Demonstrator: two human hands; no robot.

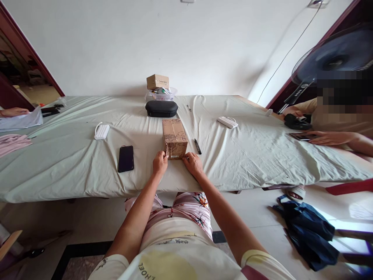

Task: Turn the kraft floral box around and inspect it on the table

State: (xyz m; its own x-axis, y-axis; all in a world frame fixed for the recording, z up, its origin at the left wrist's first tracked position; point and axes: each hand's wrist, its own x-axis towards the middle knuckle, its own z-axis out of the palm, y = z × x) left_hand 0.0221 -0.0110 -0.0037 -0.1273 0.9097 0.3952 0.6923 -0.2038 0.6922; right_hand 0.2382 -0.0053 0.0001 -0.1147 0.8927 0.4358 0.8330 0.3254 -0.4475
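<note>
A brown cardboard box (175, 136) with dark scribbled lines on it rests on the cloth-covered table in front of me. My left hand (160, 161) is closed at its near left corner, the fingers pinched against the edge. At the near right corner my right hand (192, 162) grips the box the same way, fingers bent. Just right of the box lies a black marker (197, 146). To the left, a dark smartphone (126, 158) lies flat on the cloth.
Behind the box sit a black zip case (161, 109) and a plastic basket (171, 93) under a small carton (157, 81). White power banks (101, 131) lie left and right. A person at right holds a phone (303, 136) near a fan (335, 58); another hand (14, 112) shows far left.
</note>
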